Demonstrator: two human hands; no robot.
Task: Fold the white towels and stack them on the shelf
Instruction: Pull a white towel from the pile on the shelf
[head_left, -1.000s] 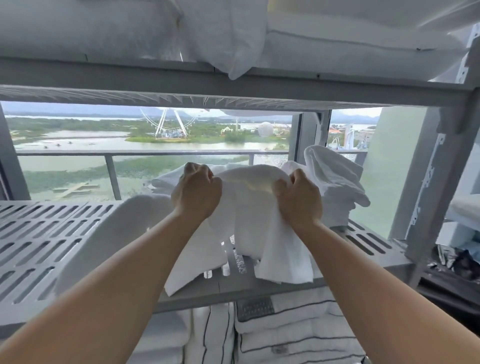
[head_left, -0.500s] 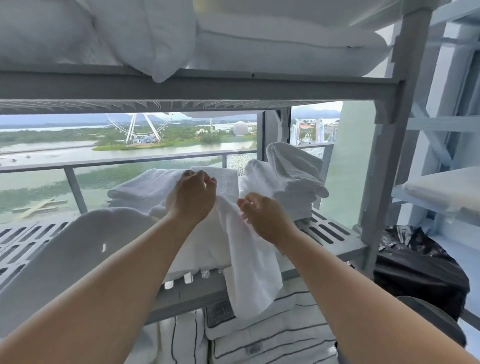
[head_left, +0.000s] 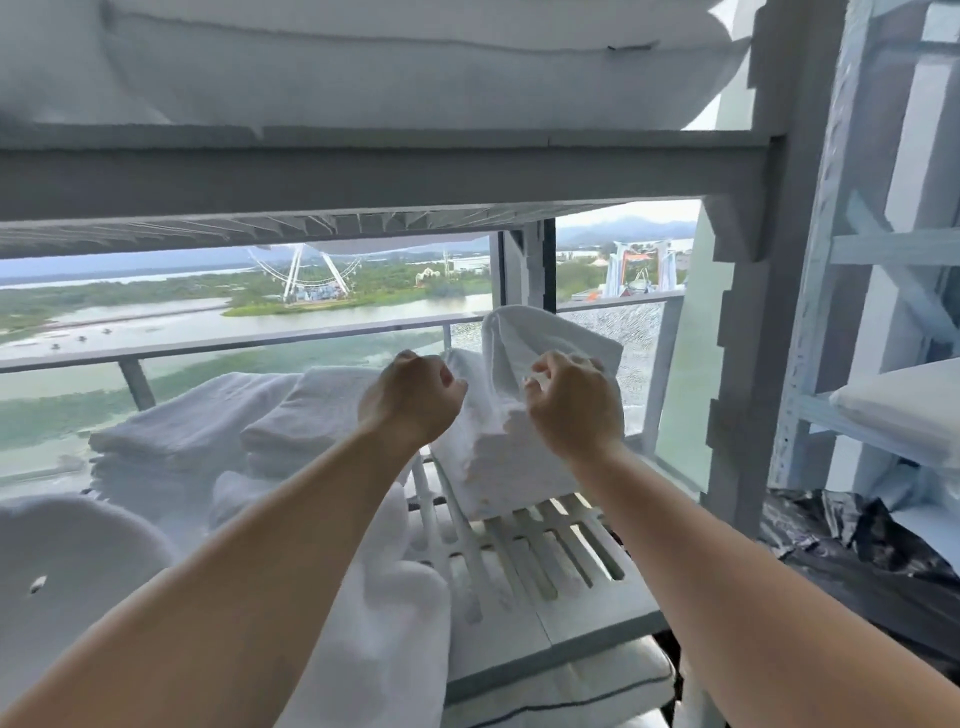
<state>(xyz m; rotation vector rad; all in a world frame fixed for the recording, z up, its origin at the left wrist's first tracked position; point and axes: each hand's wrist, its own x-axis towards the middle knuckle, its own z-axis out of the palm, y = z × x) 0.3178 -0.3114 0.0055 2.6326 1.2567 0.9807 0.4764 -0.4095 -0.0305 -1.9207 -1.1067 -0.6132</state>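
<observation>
Both hands reach over the slatted grey shelf (head_left: 550, 582). My left hand (head_left: 413, 397) is a closed fist that pinches the left edge of a rumpled white towel (head_left: 545, 340). My right hand (head_left: 571, 408) grips the same towel's right side with curled fingers. This towel lies on top of a tall stack of folded white towels (head_left: 509, 470) at the right of the shelf. Two lower piles of folded towels (head_left: 176, 441) (head_left: 311, 415) sit to the left. Another loose white towel (head_left: 384, 603) is draped over the shelf's front edge under my left forearm.
An upper shelf (head_left: 363, 171) with white bedding hangs close overhead. A grey upright post (head_left: 748, 364) bounds the shelf on the right, with a second rack (head_left: 893, 415) and a black bag (head_left: 857, 561) beyond. Striped white linen (head_left: 561, 691) lies on the level below.
The view swung right and closer. Both hands let go of the towel that now hangs over the front edge and moved to the rumpled towel on the right stack, closing on it.
</observation>
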